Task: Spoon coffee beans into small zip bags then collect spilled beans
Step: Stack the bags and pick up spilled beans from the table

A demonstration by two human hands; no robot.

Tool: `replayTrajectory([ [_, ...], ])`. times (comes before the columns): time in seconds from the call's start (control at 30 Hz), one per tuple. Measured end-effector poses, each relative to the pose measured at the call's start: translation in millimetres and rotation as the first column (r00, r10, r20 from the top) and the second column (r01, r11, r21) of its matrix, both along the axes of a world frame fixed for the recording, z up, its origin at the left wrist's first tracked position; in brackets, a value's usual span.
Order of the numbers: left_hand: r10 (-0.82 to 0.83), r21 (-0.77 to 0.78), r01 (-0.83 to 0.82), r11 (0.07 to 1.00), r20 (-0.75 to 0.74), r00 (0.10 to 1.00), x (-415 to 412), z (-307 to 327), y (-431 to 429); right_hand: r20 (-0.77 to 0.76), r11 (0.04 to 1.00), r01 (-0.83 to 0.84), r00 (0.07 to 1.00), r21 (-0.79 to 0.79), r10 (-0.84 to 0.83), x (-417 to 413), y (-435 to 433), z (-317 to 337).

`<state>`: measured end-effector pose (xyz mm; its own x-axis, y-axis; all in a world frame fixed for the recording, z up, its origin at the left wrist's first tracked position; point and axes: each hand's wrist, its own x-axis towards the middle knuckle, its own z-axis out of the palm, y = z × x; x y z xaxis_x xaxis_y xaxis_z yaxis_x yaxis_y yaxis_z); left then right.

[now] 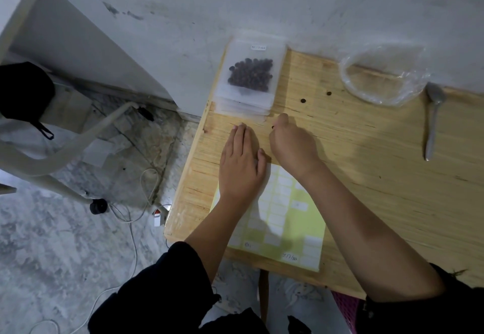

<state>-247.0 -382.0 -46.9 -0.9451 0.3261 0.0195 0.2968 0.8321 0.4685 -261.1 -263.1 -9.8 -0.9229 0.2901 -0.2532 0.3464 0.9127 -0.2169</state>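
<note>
A stack of small zip bags (248, 77) lies at the table's far left corner; the top bag holds dark coffee beans. Two loose beans (303, 100) rest on the wood to the right of the stack. My right hand (290, 142) is curled just below the stack, its fingertips pinched on a single bean (273, 127). To its left, my left hand (242, 163) lies flat, palm down, fingers together, holding nothing. A grey spoon (433, 121) rests at the right, apart from both hands.
An empty clear plastic bag (385, 74) sits against the wall at the back right. A green sheet of white labels (285, 218) lies near the front edge under my forearms. The wooden table (366, 166) ends left of my left hand; cables lie on the floor.
</note>
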Motion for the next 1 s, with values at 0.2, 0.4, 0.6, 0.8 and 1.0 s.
replayTrajectory([
  [0.2, -0.01, -0.005, 0.01, 1.0, 0.004, 1.0, 0, -1, -1, -0.013, 0.785, 0.243, 0.952, -0.569, -0.304, 5, 9, 3],
  [0.4, 0.003, 0.007, -0.003, 1.0, 0.002, 1.0, 1, -1, 1, 0.413, -0.196, 0.366, 0.751, -0.91, -0.514, 35, 23, 6],
  [0.6, -0.005, -0.014, 0.005, 1.0, -0.007, 1.0, 0, -3, 1, 0.509, -0.662, 0.138, 0.758, -0.736, -0.408, 63, 32, -3],
  [0.8, -0.008, -0.03, 0.008, 1.0, -0.014, 1.0, 0, -3, 1, 0.398, -0.731, 0.009, 0.844, -0.682, -0.361, 71, 42, -14],
  [1.0, -0.011, -0.032, 0.01, 0.999, -0.024, 1.0, 0, -3, 1, 0.449, -0.666, 0.064, 0.785, -0.744, -0.426, 72, 48, -9],
])
